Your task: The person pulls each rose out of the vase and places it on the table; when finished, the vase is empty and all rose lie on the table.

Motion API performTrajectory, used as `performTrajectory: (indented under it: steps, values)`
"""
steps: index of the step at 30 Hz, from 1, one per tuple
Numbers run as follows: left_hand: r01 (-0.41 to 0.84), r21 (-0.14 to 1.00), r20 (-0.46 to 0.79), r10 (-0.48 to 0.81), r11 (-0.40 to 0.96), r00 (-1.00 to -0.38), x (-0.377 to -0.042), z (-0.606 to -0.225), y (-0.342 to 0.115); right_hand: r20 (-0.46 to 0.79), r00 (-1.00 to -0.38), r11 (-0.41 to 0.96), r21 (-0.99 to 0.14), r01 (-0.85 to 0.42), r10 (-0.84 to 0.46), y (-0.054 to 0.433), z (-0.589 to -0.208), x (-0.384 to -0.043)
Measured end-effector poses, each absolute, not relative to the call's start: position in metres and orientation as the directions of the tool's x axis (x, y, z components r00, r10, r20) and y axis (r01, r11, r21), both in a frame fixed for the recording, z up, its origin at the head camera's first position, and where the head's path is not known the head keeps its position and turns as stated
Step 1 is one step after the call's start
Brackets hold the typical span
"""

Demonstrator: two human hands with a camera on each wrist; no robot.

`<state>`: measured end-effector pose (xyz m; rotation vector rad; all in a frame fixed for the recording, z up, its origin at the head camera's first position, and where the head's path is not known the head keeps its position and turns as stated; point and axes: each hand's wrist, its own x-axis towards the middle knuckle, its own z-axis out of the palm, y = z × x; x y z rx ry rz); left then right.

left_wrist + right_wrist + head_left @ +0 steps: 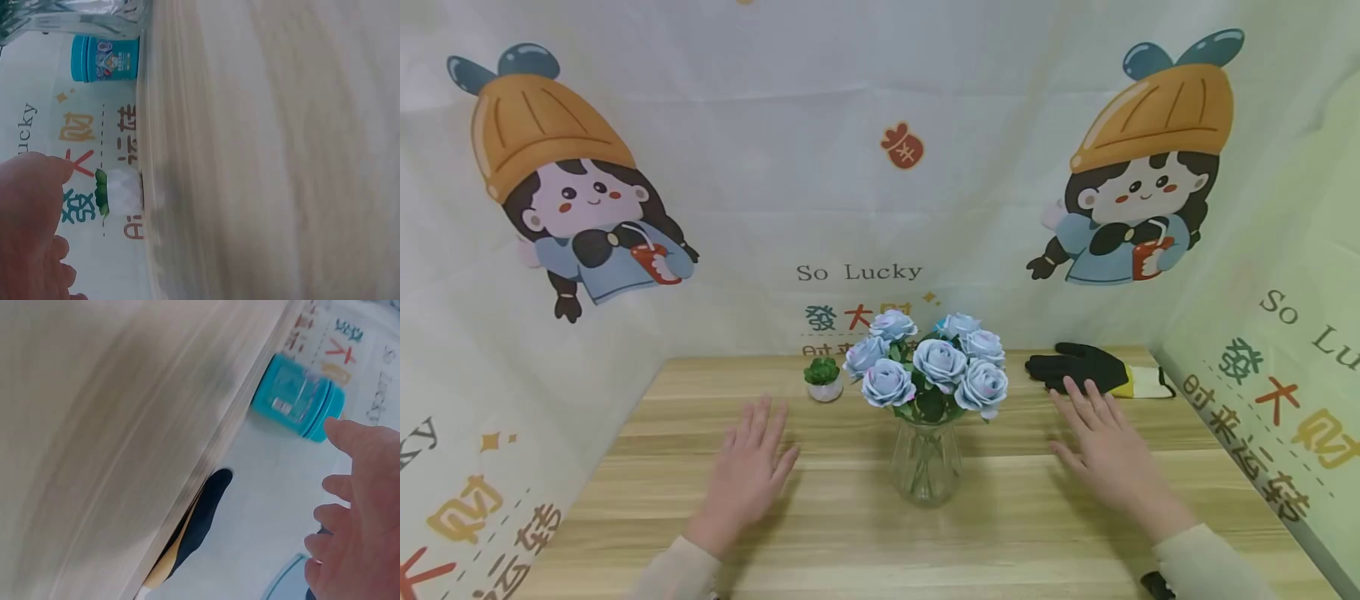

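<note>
My left hand [751, 467] is to the left of a glass vase [927, 467], palm down with straight fingers and holding nothing. To the vase's right, my right hand [1105, 450] is likewise stretched out and holds nothing. Several pale blue roses [940, 364] stand in the vase, their stems showing through the glass. Beyond my left fingertips sits a small green plant [823, 382] in a white pot [125, 190]. A black work glove [1078, 367] with a yellow and white cuff lies just past my right fingertips.
A teal lidded jar [115, 59] stands at the back of the wooden table [842, 542], mostly hidden behind the roses in the head view. Printed cloth [760, 167] walls in the back and both sides. A small black object [1157, 585] shows by the right sleeve.
</note>
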<state>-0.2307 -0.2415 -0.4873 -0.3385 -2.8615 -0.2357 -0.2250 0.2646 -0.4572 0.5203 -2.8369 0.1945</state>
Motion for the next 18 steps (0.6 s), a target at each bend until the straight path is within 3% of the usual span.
performTrajectory:
  steps: [6,12,14,18]
  values:
    - [0.35,0.22,0.318,0.272,0.911,-0.908,-0.223,-0.485,-0.222,0.412,-0.814,0.879,-0.059,-0.473,-0.41,0.239,-0.45,-0.216]
    - [0.395,0.347,0.341,0.278,0.851,-0.898,-0.219,-0.483,-0.201,0.659,-0.583,0.752,-0.039,-0.658,-0.475,0.213,-0.452,-0.212]
    - [0.392,0.403,0.336,0.264,0.827,-0.904,-0.218,-0.483,-0.194,0.719,-0.517,0.71,-0.047,-0.702,-0.464,0.205,-0.453,-0.212]
    - [0.402,0.53,0.324,0.259,0.747,-0.91,-0.217,-0.48,-0.179,0.802,-0.47,0.621,-0.163,-0.766,-0.369,0.188,-0.456,-0.209]
